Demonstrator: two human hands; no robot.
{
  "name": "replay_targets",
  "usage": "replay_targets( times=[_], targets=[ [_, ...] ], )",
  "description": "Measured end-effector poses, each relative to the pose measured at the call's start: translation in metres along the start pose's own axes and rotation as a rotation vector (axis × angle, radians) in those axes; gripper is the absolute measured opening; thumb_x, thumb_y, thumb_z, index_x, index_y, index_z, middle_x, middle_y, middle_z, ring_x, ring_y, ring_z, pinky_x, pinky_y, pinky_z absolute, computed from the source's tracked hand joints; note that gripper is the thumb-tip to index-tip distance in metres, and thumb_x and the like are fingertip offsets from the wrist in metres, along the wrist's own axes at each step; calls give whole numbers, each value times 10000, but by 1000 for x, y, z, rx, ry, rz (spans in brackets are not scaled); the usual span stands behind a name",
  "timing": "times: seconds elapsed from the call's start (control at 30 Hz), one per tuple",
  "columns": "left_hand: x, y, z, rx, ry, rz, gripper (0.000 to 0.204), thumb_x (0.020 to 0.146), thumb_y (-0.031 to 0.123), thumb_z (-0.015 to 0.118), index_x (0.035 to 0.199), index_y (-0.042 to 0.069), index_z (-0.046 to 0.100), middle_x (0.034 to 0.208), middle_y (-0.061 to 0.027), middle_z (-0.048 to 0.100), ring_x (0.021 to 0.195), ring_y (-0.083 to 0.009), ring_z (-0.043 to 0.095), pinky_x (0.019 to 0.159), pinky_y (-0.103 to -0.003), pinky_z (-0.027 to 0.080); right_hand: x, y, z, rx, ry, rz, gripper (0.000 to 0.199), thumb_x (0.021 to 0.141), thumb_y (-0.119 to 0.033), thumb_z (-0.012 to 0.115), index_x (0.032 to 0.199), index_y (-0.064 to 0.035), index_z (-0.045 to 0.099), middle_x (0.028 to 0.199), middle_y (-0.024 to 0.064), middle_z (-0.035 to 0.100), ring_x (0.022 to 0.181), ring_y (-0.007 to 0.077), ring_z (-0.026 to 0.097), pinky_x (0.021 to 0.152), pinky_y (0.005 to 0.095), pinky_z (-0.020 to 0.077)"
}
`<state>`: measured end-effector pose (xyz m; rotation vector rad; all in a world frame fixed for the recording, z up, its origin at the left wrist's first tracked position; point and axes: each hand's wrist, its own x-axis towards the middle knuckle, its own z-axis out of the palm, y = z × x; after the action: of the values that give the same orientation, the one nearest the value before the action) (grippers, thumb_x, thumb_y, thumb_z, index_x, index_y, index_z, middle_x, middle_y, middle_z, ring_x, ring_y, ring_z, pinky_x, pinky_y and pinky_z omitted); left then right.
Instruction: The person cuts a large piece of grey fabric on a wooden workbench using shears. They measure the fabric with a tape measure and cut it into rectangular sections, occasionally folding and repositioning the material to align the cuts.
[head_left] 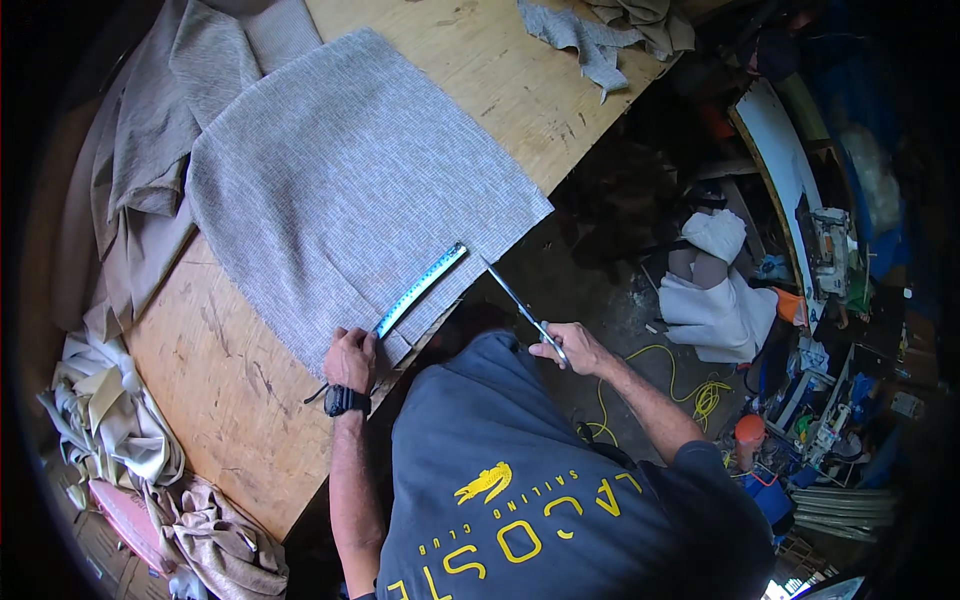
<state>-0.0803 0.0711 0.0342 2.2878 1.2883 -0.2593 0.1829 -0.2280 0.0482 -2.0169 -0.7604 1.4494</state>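
A piece of grey woven fabric (350,170) lies spread on the wooden table, its near edge along the table's edge. My left hand (348,358), with a black watch at the wrist, is closed at the near left corner of the cloth. From it a tape measure (415,290) runs out across the fabric, its blade slightly arched; its case is hidden by the fingers. My right hand (566,346) grips the handles of long scissors (522,308) beyond the table's edge. Their tips meet the fabric's near edge, just right of the tape's end.
More grey-beige cloth (215,85) hangs over the far left of the wooden table (190,370). Scraps (580,40) lie at its far right. Bundled fabric (115,410) sits at the left. On the floor at right are a yellow cord (708,398), white material (722,315) and a sewing machine (832,250).
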Motion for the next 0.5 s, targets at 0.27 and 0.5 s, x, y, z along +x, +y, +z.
replay_targets(
  times=[0.27, 0.5],
  targets=[
    [-2, 2, -1, 6, 9, -6, 255, 894, 317, 650, 863, 71, 711, 905, -151, 624, 772, -368, 647, 684, -467, 508, 26, -16, -12, -83, -62, -51, 491, 906, -474, 679, 722, -55, 503, 536, -3, 491, 502, 101, 492, 498, 320, 391],
    [-2, -9, 4, -114, 32, 4, 244, 902, 311, 650, 876, 77, 715, 898, -140, 651, 756, -337, 650, 673, -444, 504, 24, -17, -10, -29, -84, 33, 491, 908, -478, 676, 717, -55, 516, 527, 12, 495, 509, 118, 512, 513, 336, 415]
  ],
)
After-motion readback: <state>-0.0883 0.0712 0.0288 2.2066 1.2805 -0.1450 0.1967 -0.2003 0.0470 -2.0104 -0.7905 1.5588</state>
